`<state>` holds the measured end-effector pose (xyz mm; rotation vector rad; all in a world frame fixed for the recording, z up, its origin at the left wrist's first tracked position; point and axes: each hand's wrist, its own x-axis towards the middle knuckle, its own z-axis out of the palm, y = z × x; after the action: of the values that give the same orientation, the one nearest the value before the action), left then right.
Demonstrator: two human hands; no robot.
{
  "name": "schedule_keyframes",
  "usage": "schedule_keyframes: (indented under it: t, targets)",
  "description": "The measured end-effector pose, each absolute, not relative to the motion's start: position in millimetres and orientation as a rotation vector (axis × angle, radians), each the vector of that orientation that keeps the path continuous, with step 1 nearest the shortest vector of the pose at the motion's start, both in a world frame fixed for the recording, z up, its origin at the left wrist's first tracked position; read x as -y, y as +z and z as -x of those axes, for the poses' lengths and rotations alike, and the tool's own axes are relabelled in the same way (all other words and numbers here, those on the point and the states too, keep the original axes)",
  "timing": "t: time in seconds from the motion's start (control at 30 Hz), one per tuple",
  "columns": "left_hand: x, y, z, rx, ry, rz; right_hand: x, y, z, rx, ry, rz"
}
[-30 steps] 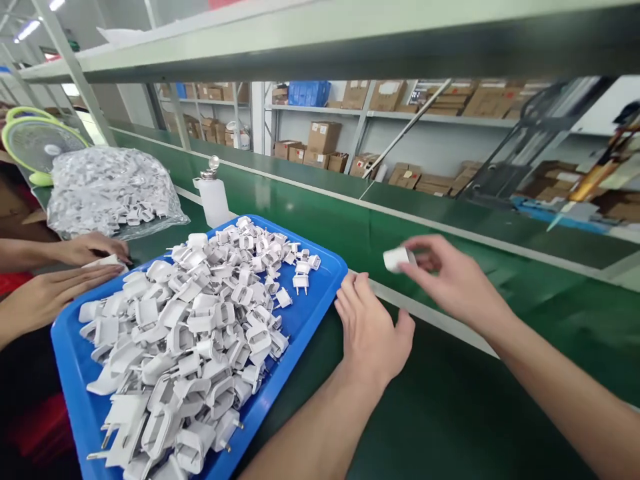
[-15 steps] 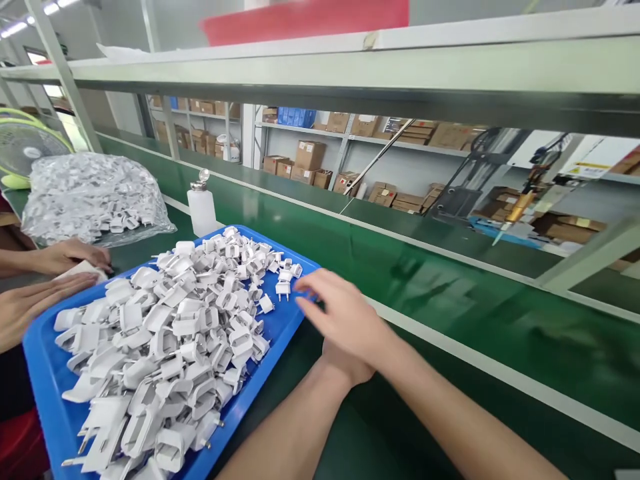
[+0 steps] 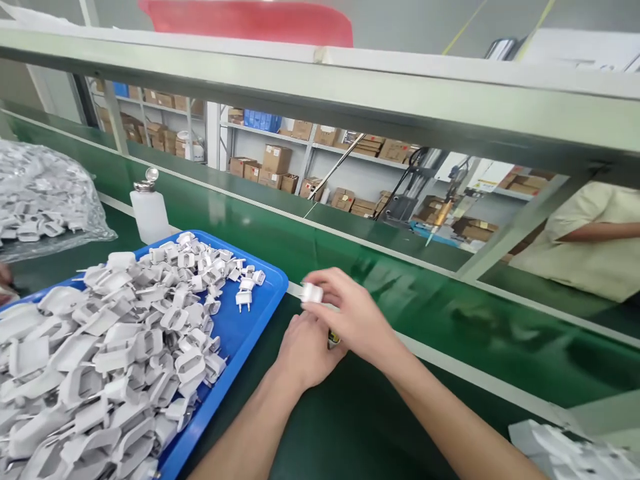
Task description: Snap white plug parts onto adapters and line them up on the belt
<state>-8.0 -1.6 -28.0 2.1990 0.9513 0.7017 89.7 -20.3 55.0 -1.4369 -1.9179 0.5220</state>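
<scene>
My right hand [image 3: 350,313] pinches a small white plug part [image 3: 312,293] just right of the blue tray [image 3: 240,333]. My left hand [image 3: 305,350] rests below it on the green belt [image 3: 450,333], fingers curled, partly covered by the right hand; a small yellowish item [image 3: 333,339] shows at its fingertips. The tray holds a heap of several white plug parts [image 3: 125,333].
A white dispenser bottle [image 3: 149,210] stands behind the tray. A clear bag of white parts [image 3: 40,200] lies far left. A grey shelf rail [image 3: 320,87] runs overhead. A person in a pale shirt [image 3: 585,247] sits across the belt. White parts [image 3: 565,447] lie bottom right.
The view swung right. My right hand pulled back from the tray's edge with a white plug part in its fingers, ending above my left hand. The other person's hands at the left left the view.
</scene>
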Motion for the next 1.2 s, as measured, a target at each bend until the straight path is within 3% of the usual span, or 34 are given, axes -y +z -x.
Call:
schedule_keyframes:
  t: [0.13, 0.3, 0.7, 1.2]
  targets:
    - [3.4, -23.0, 8.6, -1.037, 0.602, -2.174, 61.9, 31.7, -161.3, 1.328, 0.812, 1.439]
    - [8.8, -19.4, 12.4, -1.068, 0.492, -2.162, 84.0, -7.5, -179.9, 1.033, 0.88, 1.403]
    - [19.6, -32.9, 10.7, -0.873, 0.492, -2.123, 97.1, 10.4, -157.7, 1.876, 0.368, 1.619]
    - [20.2, -30.1, 11.1, -0.871, 0.491, -2.149, 98.2, 2.9, -156.8, 1.827, 0.456, 1.644]
